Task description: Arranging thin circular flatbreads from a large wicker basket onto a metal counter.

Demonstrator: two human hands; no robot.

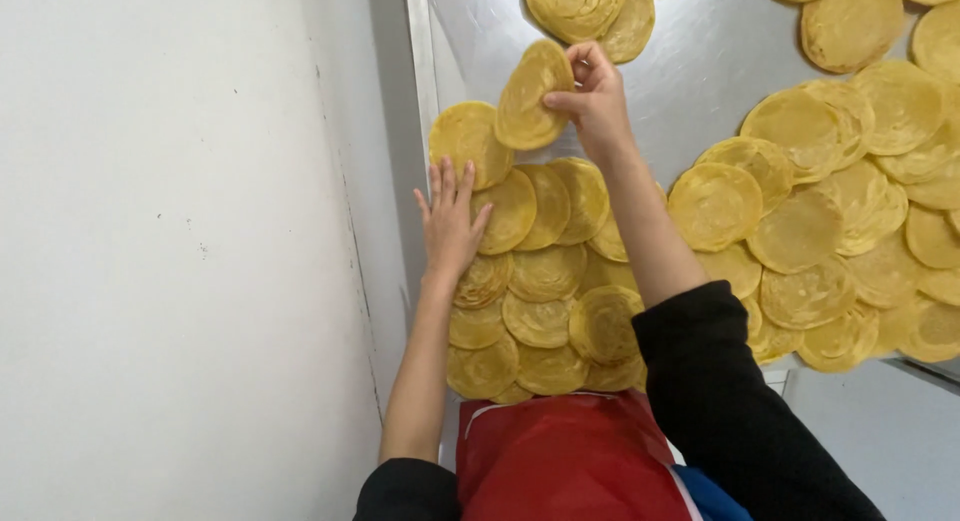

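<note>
Brushed steel makes up the surface (700,71) before me, with a plain white wall (170,251) running along its left edge. Round, flat, golden-yellow flatbreads with spiral layers lie all over it. One overlapping patch of flatbreads (545,281) spreads from just in front of my red apron (565,456) toward the far side; a second, larger spread of flatbreads (850,211) covers the right part, and a few more flatbreads (590,6) sit at the far edge.

My right hand (598,101) reaches forward, black sleeve (730,401) pushed back on the forearm, and pinches a single round yellow flatbread (530,96) between thumb and fingertips. That flatbread is tilted up on edge, its lower rim over the far end of the near patch, just beside another flatbread (465,141) lying flat at the patch's far left corner.

My left hand (450,216) is open, fingers stretched out and pressed flat, palm down, on the left side of the near patch, gripping nothing.
</note>
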